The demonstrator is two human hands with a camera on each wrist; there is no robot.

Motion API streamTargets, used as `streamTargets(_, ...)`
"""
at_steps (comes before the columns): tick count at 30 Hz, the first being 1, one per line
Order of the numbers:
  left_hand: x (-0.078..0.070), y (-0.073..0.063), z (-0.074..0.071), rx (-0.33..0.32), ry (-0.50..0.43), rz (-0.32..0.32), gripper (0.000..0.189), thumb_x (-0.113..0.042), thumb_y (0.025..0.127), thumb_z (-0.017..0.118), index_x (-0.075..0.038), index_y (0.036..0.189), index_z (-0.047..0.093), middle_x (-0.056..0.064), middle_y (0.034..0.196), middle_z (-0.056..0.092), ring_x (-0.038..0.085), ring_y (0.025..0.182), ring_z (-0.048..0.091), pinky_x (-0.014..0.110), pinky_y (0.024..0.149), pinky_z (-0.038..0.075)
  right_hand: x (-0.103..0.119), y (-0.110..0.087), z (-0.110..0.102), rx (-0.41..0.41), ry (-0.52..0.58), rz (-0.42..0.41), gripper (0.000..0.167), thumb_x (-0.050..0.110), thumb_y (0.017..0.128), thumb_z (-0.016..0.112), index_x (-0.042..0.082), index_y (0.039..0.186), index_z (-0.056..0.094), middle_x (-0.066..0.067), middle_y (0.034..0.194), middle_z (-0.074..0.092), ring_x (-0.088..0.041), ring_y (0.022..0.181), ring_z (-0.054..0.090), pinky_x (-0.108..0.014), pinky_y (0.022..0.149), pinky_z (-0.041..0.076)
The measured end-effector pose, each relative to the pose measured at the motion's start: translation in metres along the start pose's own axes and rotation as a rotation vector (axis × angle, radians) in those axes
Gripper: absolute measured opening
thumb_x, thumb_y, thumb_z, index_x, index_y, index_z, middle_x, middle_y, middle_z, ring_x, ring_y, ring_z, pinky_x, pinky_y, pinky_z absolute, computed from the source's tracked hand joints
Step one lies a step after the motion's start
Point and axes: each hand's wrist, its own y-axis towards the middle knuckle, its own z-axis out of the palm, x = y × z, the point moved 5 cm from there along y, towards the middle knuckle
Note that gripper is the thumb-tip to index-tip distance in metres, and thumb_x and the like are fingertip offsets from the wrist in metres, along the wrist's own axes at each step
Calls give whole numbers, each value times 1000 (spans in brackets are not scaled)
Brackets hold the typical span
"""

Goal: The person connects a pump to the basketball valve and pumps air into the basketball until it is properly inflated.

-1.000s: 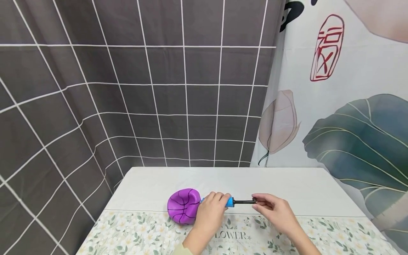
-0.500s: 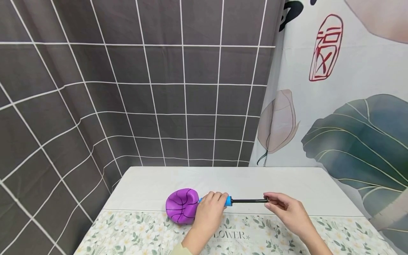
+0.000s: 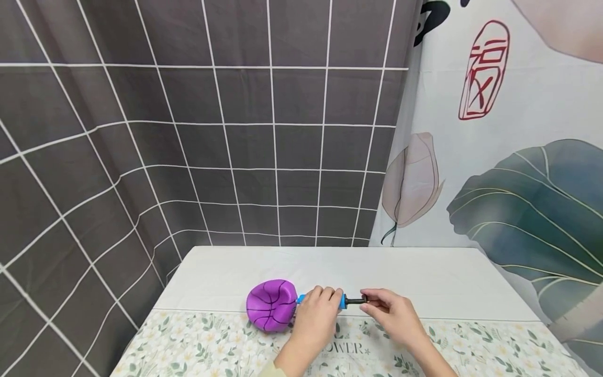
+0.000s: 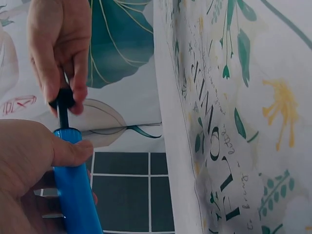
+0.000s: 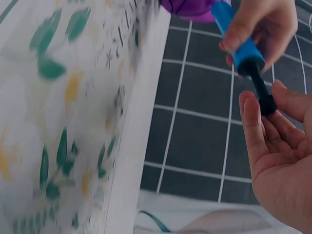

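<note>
A purple ball (image 3: pixel 269 306) with black seam lines, caved in on one side, sits at the left end of a blue hand pump (image 4: pixel 77 195). My left hand (image 3: pixel 317 317) grips the pump's blue barrel, its thumb lying along it in the left wrist view. My right hand (image 3: pixel 393 317) pinches the black end knob (image 5: pixel 267 104) of the pump's rod between thumb and fingers. Only a short length of black rod (image 3: pixel 354 301) shows outside the barrel. How the pump meets the ball is partly hidden by my left hand.
The table (image 3: pixel 330 267) wears a white cloth with a floral front part (image 3: pixel 202 340) and printed lettering. A dark grid-patterned curtain (image 3: pixel 245 146) hangs behind and at left, and a white leaf-print curtain (image 3: pixel 433 220) at right.
My right hand first pulled the rod out to the right, then pushed it back left, so less rod shows now. My left hand and the ball stay nearly in place.
</note>
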Motion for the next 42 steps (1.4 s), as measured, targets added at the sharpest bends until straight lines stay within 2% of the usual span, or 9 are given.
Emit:
streamTargets(5,-1,0,0,7,1,-5,43,-30,86,81,-15,124,69,-1,109,69,16,95,62,33,92,56,6,2,14,15,0,-39,27,7,85,79,6,112,75,-2,98,74,-4,82,69,-17,72,59)
streamTargets(11,1,-3,-5,-115,-50,-1,42,-28,80,85,-18,118,70,-5,104,69,13,90,63,29,83,57,5,2,8,35,7,-10,27,9,87,79,6,113,74,-1,95,74,-4,80,69,-17,71,59)
streamTargets(13,1,-5,-5,-136,-66,3,43,-27,78,86,-20,117,70,-7,103,69,12,89,63,28,81,57,4,1,4,47,5,-5,28,10,87,79,5,114,74,0,94,74,-4,80,69,-17,71,59)
streamTargets(19,2,-6,-1,-118,-64,-6,44,-29,77,86,-23,118,71,-9,104,70,11,91,64,28,83,57,0,-4,-9,53,-19,2,29,10,87,79,4,115,73,-1,95,74,-4,82,70,-16,72,59)
streamTargets(24,8,-5,-1,-113,-50,-26,45,-29,77,86,-24,118,70,-9,105,71,12,93,64,29,86,57,-4,-6,-33,16,-42,9,29,9,87,78,5,116,73,-4,102,75,-4,84,70,-17,74,59)
streamTargets(31,12,-5,0,-91,-68,-26,45,-28,80,85,-23,122,69,-8,108,71,12,95,64,30,88,57,-13,-12,-59,-6,-89,31,32,15,89,77,8,120,72,-7,109,74,-2,86,70,-17,74,59)
streamTargets(37,12,-5,-1,-98,-60,-15,45,-27,79,85,-22,121,69,-8,107,71,12,94,64,28,86,57,-17,-14,-63,-11,-105,59,34,16,90,77,8,122,71,-8,112,74,-1,88,69,-15,75,58)
streamTargets(42,11,-3,-3,-99,-40,-21,46,-26,78,87,-19,120,70,-5,105,70,14,92,64,30,86,57,-14,-10,-57,-27,-113,13,31,17,90,77,9,120,72,-6,111,74,-2,88,69,-16,74,58)
